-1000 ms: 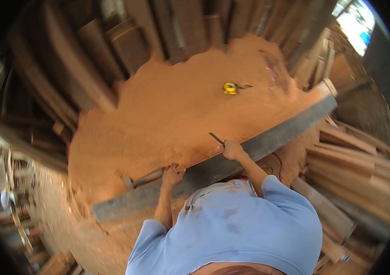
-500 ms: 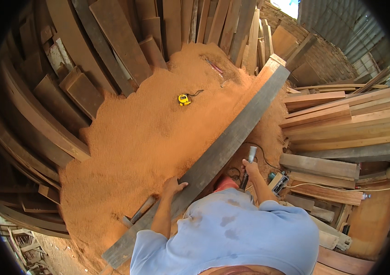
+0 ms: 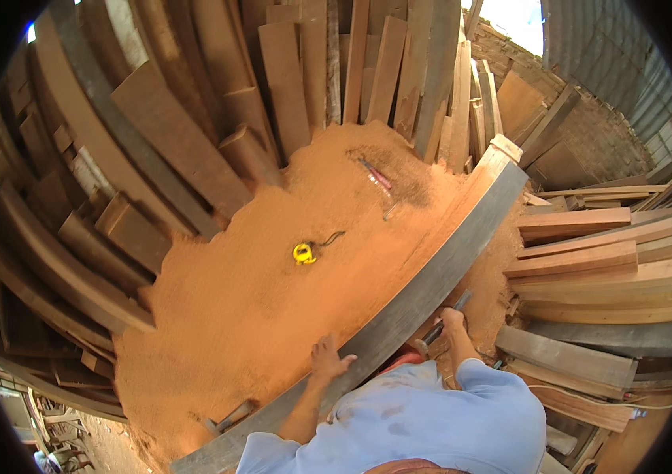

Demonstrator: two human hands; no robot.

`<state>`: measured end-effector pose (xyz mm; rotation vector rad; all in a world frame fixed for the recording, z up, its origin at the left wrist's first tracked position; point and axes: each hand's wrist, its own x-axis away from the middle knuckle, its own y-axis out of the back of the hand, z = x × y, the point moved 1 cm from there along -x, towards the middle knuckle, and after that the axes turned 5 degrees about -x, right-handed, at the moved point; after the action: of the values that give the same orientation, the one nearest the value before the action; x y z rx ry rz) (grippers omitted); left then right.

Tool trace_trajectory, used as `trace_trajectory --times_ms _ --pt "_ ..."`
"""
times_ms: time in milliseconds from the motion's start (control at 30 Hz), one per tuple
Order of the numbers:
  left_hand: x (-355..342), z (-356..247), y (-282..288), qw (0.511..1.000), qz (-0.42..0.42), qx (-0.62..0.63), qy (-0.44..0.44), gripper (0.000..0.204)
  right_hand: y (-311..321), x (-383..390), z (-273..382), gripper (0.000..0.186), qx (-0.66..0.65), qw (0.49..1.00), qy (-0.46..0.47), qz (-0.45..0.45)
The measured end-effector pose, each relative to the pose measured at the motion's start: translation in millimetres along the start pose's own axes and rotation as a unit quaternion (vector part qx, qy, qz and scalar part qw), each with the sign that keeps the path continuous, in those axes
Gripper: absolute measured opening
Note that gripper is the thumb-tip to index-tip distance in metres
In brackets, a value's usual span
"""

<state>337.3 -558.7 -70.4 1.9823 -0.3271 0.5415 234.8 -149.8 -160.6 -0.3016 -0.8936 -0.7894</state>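
My left hand rests at the near-left edge of a long dark grey board, fingers spread, holding nothing. My right hand is closed round a dark-handled tool with a grey metal end, beside the board's right side; its lower part is partly hidden. Left of my left forearm, a metal-headed tool lies in orange sawdust along the board. A yellow tape measure sits farther up on the sawdust, and a pink-handled tool lies beyond it.
Upright planks crowd the far and left sides. Stacked timber fills the right, with a white cable across lower boards. A brick wall and corrugated sheeting are at the upper right. Part of a red object shows under the board.
My right hand left the board's upper edge, where it held a thin dark bar, and took the metal-ended tool at the right side. My left hand shifted farther along the board; the view turned.
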Motion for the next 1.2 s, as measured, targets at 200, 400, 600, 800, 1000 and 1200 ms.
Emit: trace_trajectory --times_ms 200,400,600,800,1000,1200 --pt "-44.2 -169.1 -12.6 0.983 0.068 -0.101 -0.139 0.126 -25.3 -22.2 19.3 0.034 0.129 0.991 -0.038 -0.012" --pt "-73.5 -170.6 -45.6 0.977 0.033 -0.148 -0.149 0.123 -30.2 -22.5 28.9 0.047 0.045 0.993 -0.112 -0.008" --pt "-87.9 -156.9 -74.6 0.975 -0.039 -0.124 -0.179 0.114 -43.7 0.1 45.4 0.048 0.04 0.992 -0.116 -0.017" --pt "-89.6 -158.2 -44.0 0.979 -0.039 -0.078 -0.184 0.115 -45.1 -5.6 46.8 0.047 0.132 0.987 -0.088 -0.027" --pt "-104.7 -153.4 -12.0 0.983 0.018 -0.108 -0.145 0.128 -81.2 1.3 53.8 0.025 0.122 0.989 -0.082 0.014" --pt "-112.7 -150.5 10.4 0.985 0.031 -0.111 -0.127 0.137 -102.1 -21.6 49.6 0.029 0.214 0.975 -0.044 0.049"
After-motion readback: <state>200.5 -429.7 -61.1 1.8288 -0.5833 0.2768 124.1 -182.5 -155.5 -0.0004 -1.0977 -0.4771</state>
